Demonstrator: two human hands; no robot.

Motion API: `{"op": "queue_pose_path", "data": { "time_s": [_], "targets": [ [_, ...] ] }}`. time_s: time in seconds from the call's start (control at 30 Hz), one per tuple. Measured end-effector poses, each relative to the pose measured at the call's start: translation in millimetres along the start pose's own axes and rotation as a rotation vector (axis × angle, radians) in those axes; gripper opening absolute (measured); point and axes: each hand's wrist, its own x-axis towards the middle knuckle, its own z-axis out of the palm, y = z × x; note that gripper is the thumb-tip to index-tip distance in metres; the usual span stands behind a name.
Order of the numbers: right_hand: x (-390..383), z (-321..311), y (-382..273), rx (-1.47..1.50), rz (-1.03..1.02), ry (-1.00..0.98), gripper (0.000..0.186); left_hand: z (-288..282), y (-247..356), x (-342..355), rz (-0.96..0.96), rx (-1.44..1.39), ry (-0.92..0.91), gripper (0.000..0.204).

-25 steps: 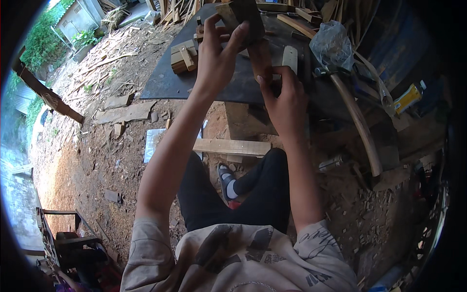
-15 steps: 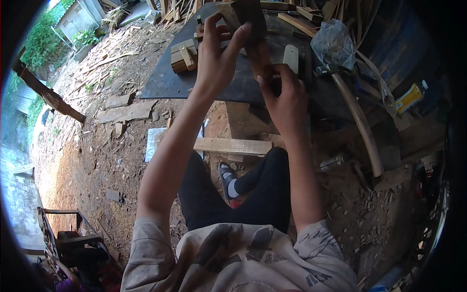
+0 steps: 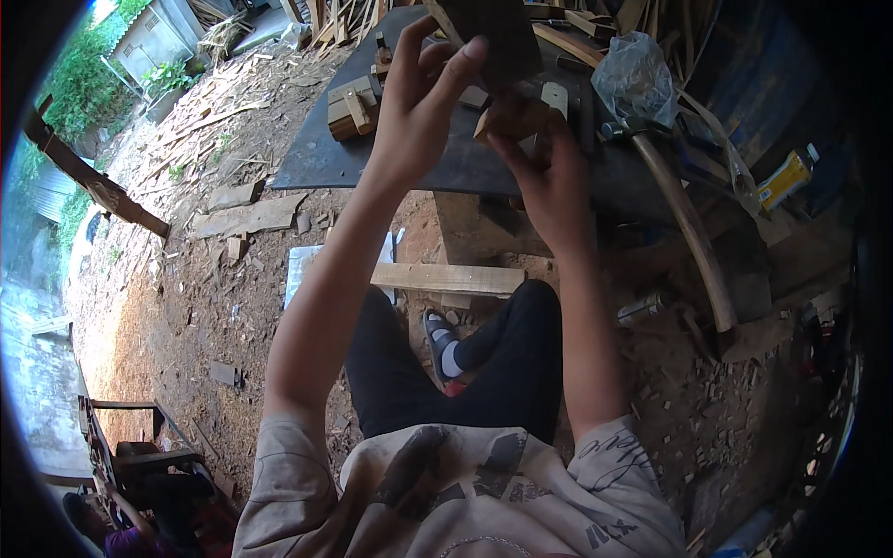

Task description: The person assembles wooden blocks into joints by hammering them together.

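My left hand (image 3: pixel 414 116), raised over the far part of the dark table (image 3: pixel 307 153), grips a dark, flat-faced wooden block (image 3: pixel 493 42) by its left edge, thumb across its face. Just below and right of it, my right hand (image 3: pixel 551 177) pinches a smaller brown wooden piece (image 3: pixel 514 119) between thumb and fingers. That piece is tilted, with one end toward me. Whether the two pieces touch is hard to tell. On the table left of my hands sits a light wooden block with a strip across its top (image 3: pixel 353 108). Beyond my right fingers lies a pale rounded strip (image 3: pixel 554 96).
Right of the table are a long-handled hammer (image 3: pixel 684 219), a clear plastic bag (image 3: pixel 637 79) and a yellow bottle (image 3: pixel 786 180). A wooden bar (image 3: pixel 451 278) crosses before my knees. Wood scraps cover the ground. Another person (image 3: pixel 121 521) is at lower left.
The dark block has shifted right and slightly nearer me in my left hand. My right hand has turned its wooden piece from lengthwise to more end-on.
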Motion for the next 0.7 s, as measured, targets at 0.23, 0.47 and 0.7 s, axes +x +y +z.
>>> {"op": "queue_pose_path", "data": {
  "time_s": [0.23, 0.47, 0.7],
  "targets": [
    [16, -26, 11, 0.709, 0.173, -0.232, 0.033, -3, 4, 5, -0.133, -0.137, -0.024, 0.051],
    [19, -13, 11, 0.501, 0.138, -0.207, 0.041, 1, 4, 6, -0.272, -0.127, -0.151, 0.065],
    [20, -23, 13, 0.659, 0.14, -0.325, 0.042, -6, -3, 3, -0.352, -0.102, -0.109, 0.076]
  ]
}}
